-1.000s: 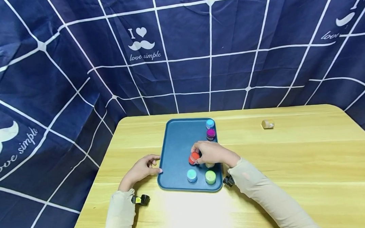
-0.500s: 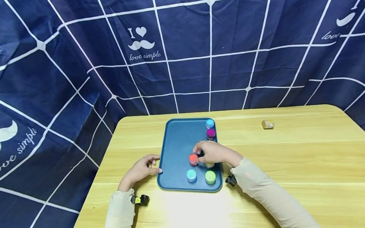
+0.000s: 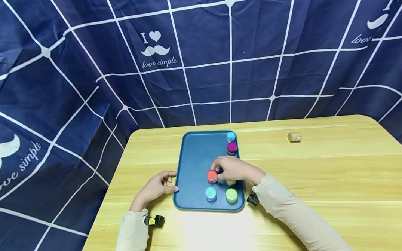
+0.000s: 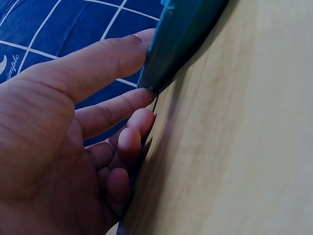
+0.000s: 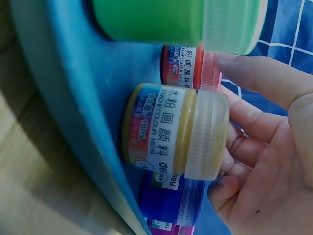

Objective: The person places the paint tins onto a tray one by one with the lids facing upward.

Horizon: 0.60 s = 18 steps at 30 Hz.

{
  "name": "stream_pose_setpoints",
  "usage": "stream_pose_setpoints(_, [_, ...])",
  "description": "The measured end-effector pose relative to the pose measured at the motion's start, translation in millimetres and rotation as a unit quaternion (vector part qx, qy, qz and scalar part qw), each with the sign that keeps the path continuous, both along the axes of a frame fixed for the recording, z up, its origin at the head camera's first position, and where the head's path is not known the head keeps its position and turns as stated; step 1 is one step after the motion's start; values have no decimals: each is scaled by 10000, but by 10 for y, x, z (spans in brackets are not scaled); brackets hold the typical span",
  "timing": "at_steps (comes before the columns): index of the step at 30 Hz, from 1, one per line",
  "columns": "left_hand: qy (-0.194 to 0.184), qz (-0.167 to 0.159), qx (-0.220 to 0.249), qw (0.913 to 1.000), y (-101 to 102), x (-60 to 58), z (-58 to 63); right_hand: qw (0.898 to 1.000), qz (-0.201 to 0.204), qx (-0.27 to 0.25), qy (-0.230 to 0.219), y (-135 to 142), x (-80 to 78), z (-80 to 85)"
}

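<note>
Several small paint jars stand on a dark blue tray [image 3: 192, 156] in the head view. My right hand [image 3: 234, 168] pinches the lid of the red paint jar [image 3: 212, 176] between thumb and fingertips. In the right wrist view, an ochre paint jar [image 5: 159, 129] stands under that palm, with a green jar [image 5: 151, 19] beside it and a dark blue jar [image 5: 166, 198] beyond. My left hand [image 3: 156, 185] rests on the tray's left edge. Its thumb and index fingertip touch the rim some way apart, while the other fingers curl loosely.
A turquoise jar [image 3: 211, 193] stands near the tray's front, with a purple jar [image 3: 232, 148] and a light blue jar [image 3: 230, 136] at its back right corner. Another ochre-toned jar [image 3: 294, 137] lies on the wooden table [image 3: 324, 180]. A blue curtain [image 3: 206, 84] hangs behind.
The red jar, tilted in my right hand a second ago, now stands upright on the tray and has shifted slightly left. My left hand stays at the tray's edge.
</note>
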<state>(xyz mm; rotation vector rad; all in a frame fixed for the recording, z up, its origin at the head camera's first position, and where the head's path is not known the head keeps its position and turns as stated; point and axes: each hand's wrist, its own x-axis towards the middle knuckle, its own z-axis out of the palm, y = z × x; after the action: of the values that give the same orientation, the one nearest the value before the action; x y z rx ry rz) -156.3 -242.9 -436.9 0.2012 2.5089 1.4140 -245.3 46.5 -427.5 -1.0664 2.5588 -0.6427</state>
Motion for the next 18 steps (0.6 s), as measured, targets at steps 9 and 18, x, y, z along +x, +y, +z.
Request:
stream_pose_setpoints(9, [-1, 1, -137, 9999, -65, -89, -208, 9995, -32, -280, 139, 177, -53, 180])
stream_pose_setpoints(18, [-17, 5, -76, 10000, -149, -167, -376, 9928, -667, -959, 271, 648, -244, 333])
